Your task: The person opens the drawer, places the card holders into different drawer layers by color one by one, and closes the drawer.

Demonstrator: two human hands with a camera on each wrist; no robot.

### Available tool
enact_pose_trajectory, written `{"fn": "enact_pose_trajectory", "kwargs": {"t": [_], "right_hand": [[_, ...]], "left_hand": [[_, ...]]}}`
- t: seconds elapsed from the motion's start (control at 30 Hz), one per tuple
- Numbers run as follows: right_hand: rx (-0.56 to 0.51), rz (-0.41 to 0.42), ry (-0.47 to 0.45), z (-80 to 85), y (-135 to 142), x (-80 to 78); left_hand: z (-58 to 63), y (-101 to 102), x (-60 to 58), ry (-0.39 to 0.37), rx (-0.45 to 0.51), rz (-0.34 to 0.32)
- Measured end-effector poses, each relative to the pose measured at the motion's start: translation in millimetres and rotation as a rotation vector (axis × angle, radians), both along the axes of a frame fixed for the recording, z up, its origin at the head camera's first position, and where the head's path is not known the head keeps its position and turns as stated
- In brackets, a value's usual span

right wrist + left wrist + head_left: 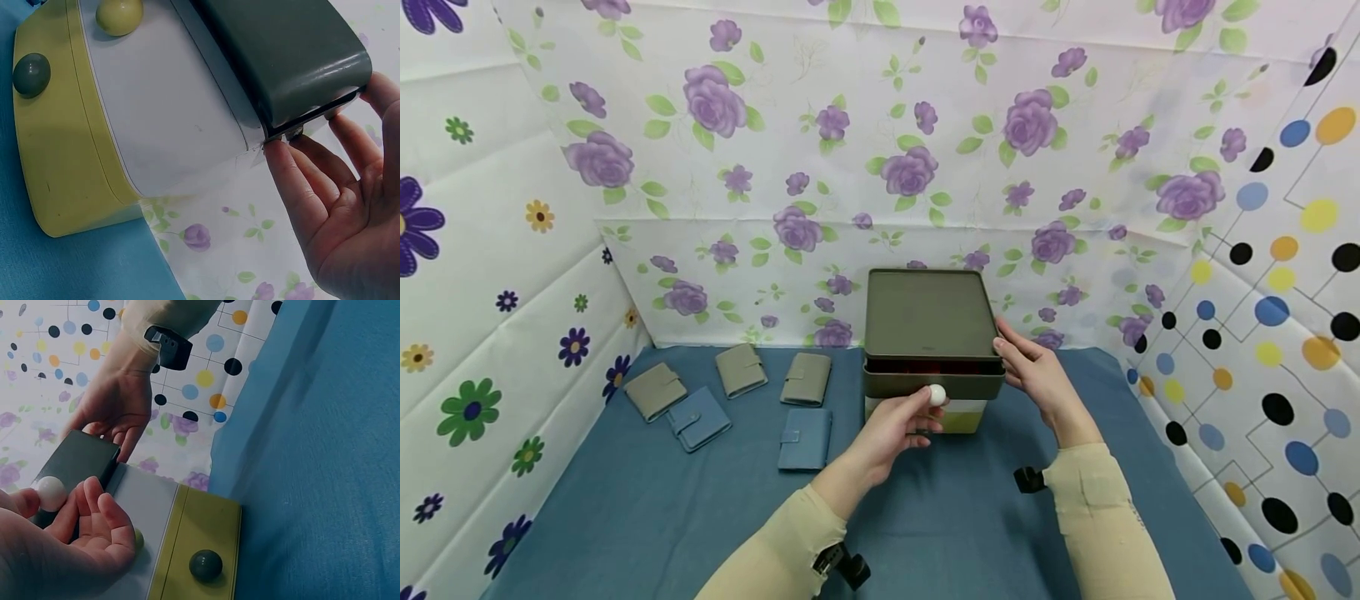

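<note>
A small drawer box (931,312) stands at the back of the cloth, with a dark olive top tier, a white middle tier and a yellow bottom tier (59,137). Its olive top drawer (887,385) sits partly pulled out, and something red shows in the gap. My left hand (887,437) pinches the round white knob (51,493) on that drawer between thumb and forefinger, other fingers loosely bent. At the right side of the olive tier, my right hand (1037,371) steadies the box, fingertips (281,156) along its edge. A yellow-green knob (119,15) and a dark knob (32,75) mark the lower drawers.
Left of the box lie three grey-beige wallets (807,379) and two blue wallets (805,439) on the blue cloth (925,533). Patterned sheets enclose the back and both sides, with the flowered back sheet (820,150) close behind the box.
</note>
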State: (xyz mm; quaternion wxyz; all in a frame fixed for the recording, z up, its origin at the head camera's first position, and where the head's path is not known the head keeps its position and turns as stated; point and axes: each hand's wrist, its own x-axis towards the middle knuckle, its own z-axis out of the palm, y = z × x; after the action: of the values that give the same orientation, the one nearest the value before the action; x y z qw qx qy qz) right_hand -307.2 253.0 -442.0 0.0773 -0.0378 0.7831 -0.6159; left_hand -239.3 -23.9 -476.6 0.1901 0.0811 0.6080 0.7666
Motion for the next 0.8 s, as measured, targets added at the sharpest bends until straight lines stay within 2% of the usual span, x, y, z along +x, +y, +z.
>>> {"fn": "enact_pose_trajectory", "kwargs": {"t": [0.33, 0.8], "right_hand": [[-0.018, 0.009, -0.003, -0.2, 0, 0.0], [-0.041, 0.021, 0.005, -1.8, 0, -0.9]], "left_hand": [[1.5, 3, -9.5, -0.015, 0.003, 0.053], [7.5, 4, -18.5, -0.045, -0.023, 0.065]]}}
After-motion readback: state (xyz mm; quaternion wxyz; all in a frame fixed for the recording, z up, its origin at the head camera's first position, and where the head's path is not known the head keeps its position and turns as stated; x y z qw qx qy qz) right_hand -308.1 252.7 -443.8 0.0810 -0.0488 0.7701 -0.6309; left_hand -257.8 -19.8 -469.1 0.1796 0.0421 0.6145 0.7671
